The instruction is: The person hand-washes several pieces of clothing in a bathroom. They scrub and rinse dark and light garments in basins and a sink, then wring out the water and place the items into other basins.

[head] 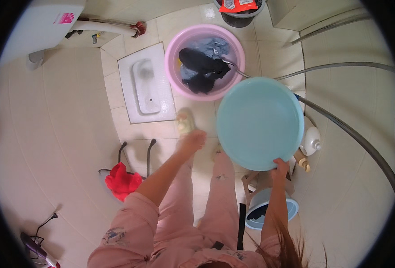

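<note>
My right hand point(280, 169) grips the near rim of a round light-blue plastic basin point(259, 124), its thumb over the edge. No contents show inside the basin. My left hand point(194, 140) is held in the air above my leg, touching nothing, its fingers loosely curled. Beyond the hands a pink plastic basin point(171, 83) stands on the tiled floor, holding water with black clothing point(201, 65) and blue clothing point(214, 47). The end of a thin hose point(242, 73) reaches over its rim, and part of that hose is hidden behind the blue basin.
A squat toilet point(147, 87) is set in the floor at left. A dark bucket point(239, 20) stands at the top. Bottles point(311, 137) and a thick grey hose point(351, 134) lie right. A smaller blue basin point(294, 207) is by a stool; red gloves point(123, 181) hang left.
</note>
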`<control>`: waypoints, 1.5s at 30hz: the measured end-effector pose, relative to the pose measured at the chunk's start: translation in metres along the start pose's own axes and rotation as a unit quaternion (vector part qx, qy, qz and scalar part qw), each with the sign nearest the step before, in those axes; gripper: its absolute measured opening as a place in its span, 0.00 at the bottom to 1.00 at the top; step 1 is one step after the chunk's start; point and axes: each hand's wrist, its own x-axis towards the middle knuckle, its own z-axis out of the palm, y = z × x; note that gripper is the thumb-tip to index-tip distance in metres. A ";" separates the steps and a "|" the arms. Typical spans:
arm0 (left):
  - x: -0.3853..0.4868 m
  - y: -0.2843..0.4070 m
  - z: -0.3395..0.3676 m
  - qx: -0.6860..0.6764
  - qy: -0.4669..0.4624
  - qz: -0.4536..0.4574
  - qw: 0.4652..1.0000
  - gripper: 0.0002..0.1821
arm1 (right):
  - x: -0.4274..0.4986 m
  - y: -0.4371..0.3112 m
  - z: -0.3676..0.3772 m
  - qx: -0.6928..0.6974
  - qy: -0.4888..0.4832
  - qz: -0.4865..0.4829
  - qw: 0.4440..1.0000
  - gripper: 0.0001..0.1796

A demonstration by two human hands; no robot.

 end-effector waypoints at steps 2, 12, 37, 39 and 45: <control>0.026 0.009 -0.013 0.014 0.017 -0.011 1.000 0.11 | 0.000 0.015 -0.010 -0.001 0.020 -0.005 1.000 0.31; 0.240 0.066 -0.046 0.411 0.079 0.217 0.882 0.13 | 0.001 0.057 0.009 0.351 0.127 0.228 0.899 0.31; 0.295 0.171 0.000 0.698 -0.102 0.511 0.492 0.10 | -0.004 -0.115 0.185 -0.058 -0.007 -0.150 0.987 0.18; 0.272 0.180 0.003 0.679 -0.141 0.523 0.495 0.08 | -0.003 -0.175 0.206 0.022 -0.075 -0.182 0.980 0.17; 0.214 0.149 0.056 0.752 -0.183 0.457 0.439 0.09 | 0.082 -0.254 0.293 -0.158 -0.130 -0.237 0.950 0.17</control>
